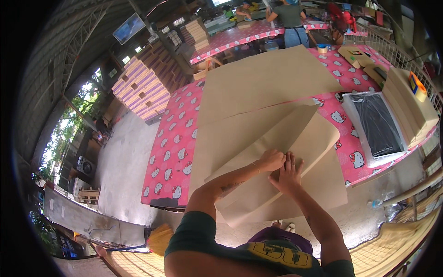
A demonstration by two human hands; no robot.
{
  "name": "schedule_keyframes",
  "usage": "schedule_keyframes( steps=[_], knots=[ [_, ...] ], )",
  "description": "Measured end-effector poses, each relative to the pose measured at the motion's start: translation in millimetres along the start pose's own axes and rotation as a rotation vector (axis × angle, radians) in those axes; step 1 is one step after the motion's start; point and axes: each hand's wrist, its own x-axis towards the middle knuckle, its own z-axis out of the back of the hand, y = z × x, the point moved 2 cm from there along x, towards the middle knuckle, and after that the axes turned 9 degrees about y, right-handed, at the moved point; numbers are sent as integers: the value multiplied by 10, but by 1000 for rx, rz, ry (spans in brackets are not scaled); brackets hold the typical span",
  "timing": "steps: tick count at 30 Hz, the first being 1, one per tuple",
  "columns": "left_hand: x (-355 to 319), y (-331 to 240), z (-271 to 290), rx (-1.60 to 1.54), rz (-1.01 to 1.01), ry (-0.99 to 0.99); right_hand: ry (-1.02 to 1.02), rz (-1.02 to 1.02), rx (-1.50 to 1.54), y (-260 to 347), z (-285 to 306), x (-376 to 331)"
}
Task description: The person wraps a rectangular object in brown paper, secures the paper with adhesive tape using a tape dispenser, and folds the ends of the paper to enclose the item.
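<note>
A large sheet of brown kraft paper (304, 138) lies in front of me, partly folded, with raised, curling flaps. My left hand (272, 160) is closed at the middle of the fold, apparently gripping the paper; its fingertips are hidden. Just beside it, my right hand (288, 174) rests on the same sheet with its fingers stretched out. The two hands nearly touch. Beneath and beyond this fold, more flat brown paper (263, 76) covers much of the table (173, 138), whose pink cover has a cartoon cat pattern.
At right lie a black item in clear plastic (379, 124), a stack of folded brown paper (406, 104) and an orange tape roll (417, 86). Another tape roll (322, 48) sits farther back. Stacked boxes (145, 85) stand left. A person (290, 23) works at a far table.
</note>
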Motion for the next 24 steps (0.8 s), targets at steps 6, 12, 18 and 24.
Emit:
schedule_keyframes(
  steps=[6, 12, 18, 24],
  knots=[
    [18, 44, -87, -5, -66, -102, 0, 12, 13, -10, 8, 7],
    [29, 63, -70, 4, -127, -36, -22, 19, 8, 12, -13, -14],
    [8, -13, 33, -15, -126, 13, -11, 23, 36, -16, -17, 10],
    [-11, -12, 134, 11, -174, 52, -41, 31, 63, -5, 20, 33]
  ],
)
